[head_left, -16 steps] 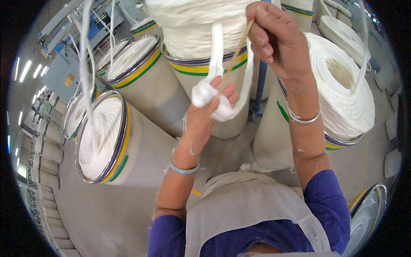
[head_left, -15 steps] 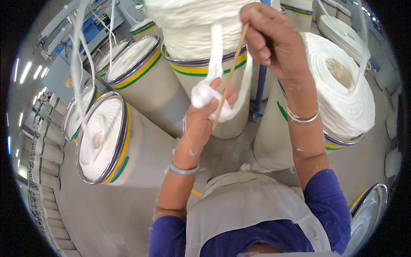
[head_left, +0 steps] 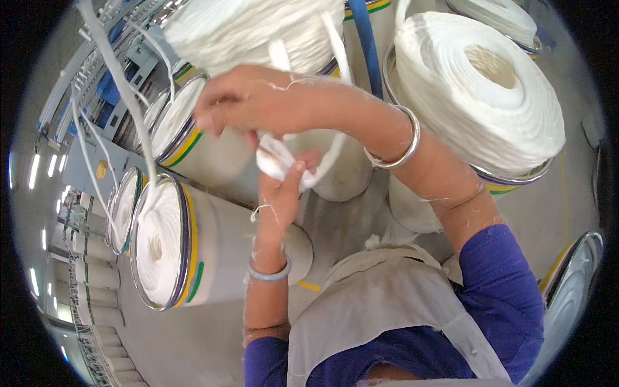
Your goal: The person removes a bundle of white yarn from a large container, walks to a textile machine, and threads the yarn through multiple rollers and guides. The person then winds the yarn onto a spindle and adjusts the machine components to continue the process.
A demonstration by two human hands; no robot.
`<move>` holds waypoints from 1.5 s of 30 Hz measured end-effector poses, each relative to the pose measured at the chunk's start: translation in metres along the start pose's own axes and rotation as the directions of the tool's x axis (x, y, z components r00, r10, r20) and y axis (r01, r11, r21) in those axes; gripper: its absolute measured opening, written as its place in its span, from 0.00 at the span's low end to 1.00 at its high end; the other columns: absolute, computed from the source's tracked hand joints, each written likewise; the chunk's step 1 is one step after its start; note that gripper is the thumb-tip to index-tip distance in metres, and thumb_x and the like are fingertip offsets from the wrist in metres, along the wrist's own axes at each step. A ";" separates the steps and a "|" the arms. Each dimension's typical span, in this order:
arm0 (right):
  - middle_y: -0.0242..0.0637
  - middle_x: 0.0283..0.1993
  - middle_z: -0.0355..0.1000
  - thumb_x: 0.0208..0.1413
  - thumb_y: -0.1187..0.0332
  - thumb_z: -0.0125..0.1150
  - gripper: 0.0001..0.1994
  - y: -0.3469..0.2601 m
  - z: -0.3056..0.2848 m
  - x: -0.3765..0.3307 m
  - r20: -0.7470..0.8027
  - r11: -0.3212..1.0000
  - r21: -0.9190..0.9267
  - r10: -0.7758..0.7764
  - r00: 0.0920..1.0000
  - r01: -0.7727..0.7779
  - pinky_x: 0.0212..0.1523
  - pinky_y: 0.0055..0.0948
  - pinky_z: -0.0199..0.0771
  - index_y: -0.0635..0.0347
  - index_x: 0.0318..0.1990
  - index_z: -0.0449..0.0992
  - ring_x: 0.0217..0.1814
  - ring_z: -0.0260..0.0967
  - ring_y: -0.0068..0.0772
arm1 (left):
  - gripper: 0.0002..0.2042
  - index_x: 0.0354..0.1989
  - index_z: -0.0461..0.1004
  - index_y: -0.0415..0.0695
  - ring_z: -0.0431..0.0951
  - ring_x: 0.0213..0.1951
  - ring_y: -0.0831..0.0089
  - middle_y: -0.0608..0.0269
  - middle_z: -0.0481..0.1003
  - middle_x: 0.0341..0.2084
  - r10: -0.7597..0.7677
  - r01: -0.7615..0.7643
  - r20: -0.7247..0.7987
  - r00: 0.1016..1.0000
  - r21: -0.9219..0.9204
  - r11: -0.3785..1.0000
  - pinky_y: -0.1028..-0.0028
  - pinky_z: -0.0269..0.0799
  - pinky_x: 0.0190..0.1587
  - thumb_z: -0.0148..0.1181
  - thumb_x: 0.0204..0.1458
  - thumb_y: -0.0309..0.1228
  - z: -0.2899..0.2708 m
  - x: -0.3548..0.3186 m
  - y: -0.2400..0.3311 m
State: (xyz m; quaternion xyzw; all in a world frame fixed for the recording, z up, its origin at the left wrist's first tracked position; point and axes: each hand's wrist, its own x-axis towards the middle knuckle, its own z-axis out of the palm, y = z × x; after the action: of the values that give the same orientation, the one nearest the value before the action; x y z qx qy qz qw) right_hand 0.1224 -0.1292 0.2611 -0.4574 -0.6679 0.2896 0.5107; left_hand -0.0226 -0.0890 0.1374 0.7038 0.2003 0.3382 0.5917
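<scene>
My left hand (head_left: 284, 187) is closed around a soft white cotton sliver (head_left: 274, 162), thumb on top. A short brownish bit of the thin wooden stick (head_left: 269, 152) shows against the cotton; the rest of it is hidden. My right hand (head_left: 248, 103) reaches across above the left one, blurred, with its fingers curled in. What those fingers grip cannot be made out. Behind my hands, a large coiled stack of sliver (head_left: 238, 35) bulges above its can, and a loose strand (head_left: 336, 48) hangs from it.
At the right stands a can topped with a thick sliver coil (head_left: 445, 90). Further filled cans (head_left: 158, 245) are on the left, with strands rising toward machinery (head_left: 87, 161). A blue post (head_left: 367, 48) stands behind my right forearm. Another can (head_left: 570, 284) is at lower right.
My right hand has swung left and down, from above the stick to across my left hand. The stick, upright and plainly visible before, is now mostly hidden. The view has shifted.
</scene>
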 end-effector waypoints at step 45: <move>0.26 0.25 0.67 0.52 0.69 0.62 0.06 0.101 -0.086 0.002 -0.102 0.987 -0.157 -0.047 0.994 0.030 0.30 0.18 0.60 0.60 0.29 0.73 0.27 0.62 0.15 | 0.27 0.59 0.62 0.38 0.74 0.33 0.70 0.53 0.74 0.34 0.193 -0.196 -0.168 0.967 0.000 0.981 0.72 0.71 0.36 0.60 0.48 0.24 0.052 0.089 -0.048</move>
State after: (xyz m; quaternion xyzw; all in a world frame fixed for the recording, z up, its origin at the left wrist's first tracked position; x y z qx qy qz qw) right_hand 0.2352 -0.0930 0.2025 -0.4973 -0.6693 0.2022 0.5137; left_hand 0.0820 -0.0544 0.1085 0.6844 0.1764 0.4540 0.5426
